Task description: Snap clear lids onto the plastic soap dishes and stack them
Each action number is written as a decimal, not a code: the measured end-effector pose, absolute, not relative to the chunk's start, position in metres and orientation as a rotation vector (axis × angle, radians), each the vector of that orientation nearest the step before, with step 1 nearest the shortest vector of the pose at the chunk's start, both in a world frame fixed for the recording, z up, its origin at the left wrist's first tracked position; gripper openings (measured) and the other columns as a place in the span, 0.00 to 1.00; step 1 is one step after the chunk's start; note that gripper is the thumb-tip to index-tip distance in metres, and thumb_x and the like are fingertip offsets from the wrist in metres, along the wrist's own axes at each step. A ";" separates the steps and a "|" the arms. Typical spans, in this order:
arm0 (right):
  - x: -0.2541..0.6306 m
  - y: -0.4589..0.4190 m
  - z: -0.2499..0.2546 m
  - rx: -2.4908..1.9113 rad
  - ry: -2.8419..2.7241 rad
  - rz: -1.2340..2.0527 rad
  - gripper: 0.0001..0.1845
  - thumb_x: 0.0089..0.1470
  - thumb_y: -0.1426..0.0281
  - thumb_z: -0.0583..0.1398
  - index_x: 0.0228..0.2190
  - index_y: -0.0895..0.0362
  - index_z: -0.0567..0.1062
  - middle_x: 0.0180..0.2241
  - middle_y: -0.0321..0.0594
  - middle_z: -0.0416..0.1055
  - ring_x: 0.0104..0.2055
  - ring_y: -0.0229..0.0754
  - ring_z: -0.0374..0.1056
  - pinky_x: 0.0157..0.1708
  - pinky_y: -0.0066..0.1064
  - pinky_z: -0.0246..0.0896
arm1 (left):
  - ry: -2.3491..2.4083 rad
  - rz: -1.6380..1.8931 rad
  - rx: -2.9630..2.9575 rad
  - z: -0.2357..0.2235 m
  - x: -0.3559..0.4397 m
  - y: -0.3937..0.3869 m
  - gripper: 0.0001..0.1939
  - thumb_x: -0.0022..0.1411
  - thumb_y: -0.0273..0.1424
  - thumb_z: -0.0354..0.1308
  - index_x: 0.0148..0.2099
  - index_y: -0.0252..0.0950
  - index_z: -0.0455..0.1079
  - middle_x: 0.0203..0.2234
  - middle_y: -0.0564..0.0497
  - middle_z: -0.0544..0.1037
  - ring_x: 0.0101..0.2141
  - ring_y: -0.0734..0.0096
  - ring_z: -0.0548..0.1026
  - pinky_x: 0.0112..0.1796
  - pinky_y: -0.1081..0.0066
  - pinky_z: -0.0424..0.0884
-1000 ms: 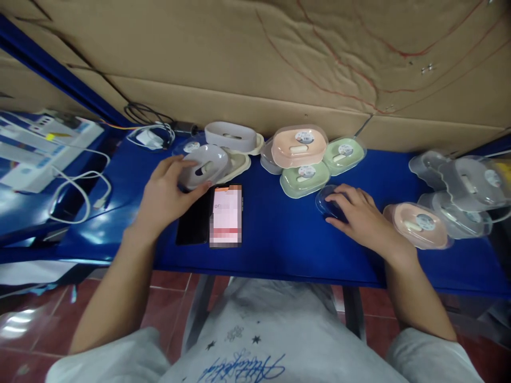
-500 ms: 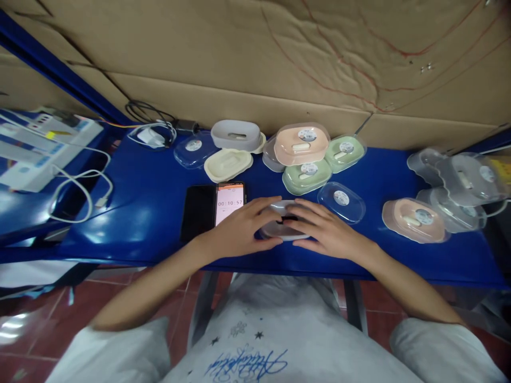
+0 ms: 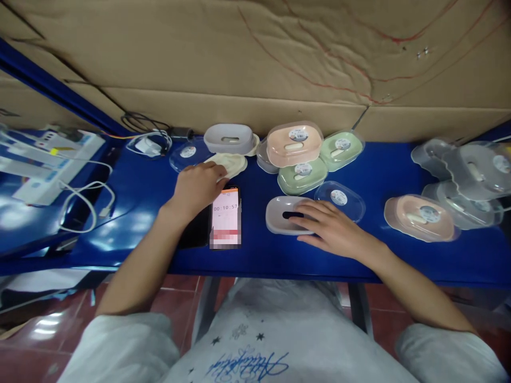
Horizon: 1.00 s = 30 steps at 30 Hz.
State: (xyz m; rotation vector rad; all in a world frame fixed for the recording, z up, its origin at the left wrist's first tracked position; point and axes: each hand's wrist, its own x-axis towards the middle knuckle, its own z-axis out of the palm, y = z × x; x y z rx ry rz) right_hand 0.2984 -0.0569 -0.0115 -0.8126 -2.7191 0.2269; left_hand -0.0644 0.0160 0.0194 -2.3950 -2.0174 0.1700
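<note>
In front of me on the blue table lies a grey oval soap dish [image 3: 276, 217] with a dark slot in its middle. My right hand [image 3: 329, 226] grips its right end, fingers over the dish and thumb at the near side. Farther left, my left hand [image 3: 199, 187] reaches over a cream soap dish insert [image 3: 235, 164]. Its fingers touch the top of the insert, with the thumb apart at the near edge; part of the insert is hidden under the hand. Just beyond stands another grey soap dish [image 3: 229, 139].
A phone with a timer [image 3: 225, 213] lies between my hands, beside a black flat object [image 3: 195, 229]. Packed peach [image 3: 294, 144] and green [image 3: 302, 178] soap dishes sit behind, near a clear lid [image 3: 340, 201]. More packed dishes [image 3: 423, 218] are at right; a power strip [image 3: 59, 165] is at left.
My left hand has let go of the grey soap dish and moved left and away from me onto the cream insert. My right hand stays at the dish.
</note>
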 end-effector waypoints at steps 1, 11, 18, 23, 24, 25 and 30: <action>0.300 -0.056 -0.011 -0.825 -2.706 0.231 0.23 0.73 0.59 0.61 0.62 0.57 0.78 0.63 0.53 0.76 0.67 0.60 0.70 0.62 0.56 0.72 | -2.037 0.146 -2.379 0.024 -0.066 0.014 0.18 0.78 0.36 0.53 0.58 0.35 0.80 0.55 0.38 0.83 0.51 0.40 0.83 0.47 0.53 0.78; 0.329 -0.053 0.022 -0.982 -2.626 0.668 0.23 0.74 0.60 0.61 0.65 0.51 0.76 0.64 0.48 0.76 0.64 0.53 0.75 0.63 0.51 0.73 | -1.637 -0.316 -2.791 0.055 -0.056 -0.042 0.16 0.81 0.39 0.50 0.50 0.39 0.78 0.47 0.46 0.86 0.45 0.53 0.84 0.44 0.57 0.77; 0.342 -0.055 0.037 -1.085 -2.588 0.663 0.23 0.76 0.59 0.58 0.65 0.51 0.76 0.64 0.45 0.76 0.64 0.54 0.75 0.65 0.50 0.72 | -0.984 -0.518 -3.027 0.015 0.005 -0.088 0.10 0.79 0.23 0.52 0.51 0.35 0.76 0.41 0.47 0.83 0.41 0.61 0.82 0.44 0.61 0.79; 0.352 -0.060 0.045 -1.121 -2.572 0.630 0.22 0.75 0.56 0.59 0.63 0.50 0.78 0.63 0.42 0.78 0.63 0.53 0.75 0.65 0.49 0.72 | -0.848 -0.576 -3.174 0.006 0.012 -0.103 0.12 0.77 0.18 0.51 0.51 0.34 0.74 0.43 0.46 0.82 0.45 0.63 0.80 0.48 0.64 0.80; 0.350 -0.061 0.045 -1.099 -2.585 0.639 0.22 0.75 0.57 0.59 0.64 0.49 0.77 0.63 0.42 0.77 0.64 0.53 0.75 0.65 0.48 0.72 | -0.806 -0.605 -3.148 0.003 0.014 -0.104 0.11 0.77 0.18 0.52 0.50 0.34 0.74 0.43 0.47 0.82 0.44 0.64 0.80 0.48 0.65 0.80; 0.346 -0.063 0.042 -1.064 -2.603 0.647 0.22 0.75 0.58 0.59 0.64 0.49 0.77 0.64 0.42 0.76 0.65 0.52 0.74 0.66 0.48 0.72 | -0.757 -0.644 -3.097 -0.001 0.016 -0.104 0.10 0.77 0.19 0.53 0.49 0.34 0.75 0.43 0.47 0.82 0.44 0.64 0.80 0.49 0.65 0.80; 0.314 -0.068 0.018 -0.947 -2.675 0.491 0.23 0.74 0.61 0.61 0.65 0.54 0.76 0.64 0.49 0.75 0.67 0.57 0.71 0.67 0.54 0.70 | -0.607 -0.732 -2.745 -0.015 0.019 -0.092 0.19 0.73 0.28 0.68 0.63 0.47 0.74 0.55 0.50 0.81 0.55 0.61 0.77 0.62 0.55 0.73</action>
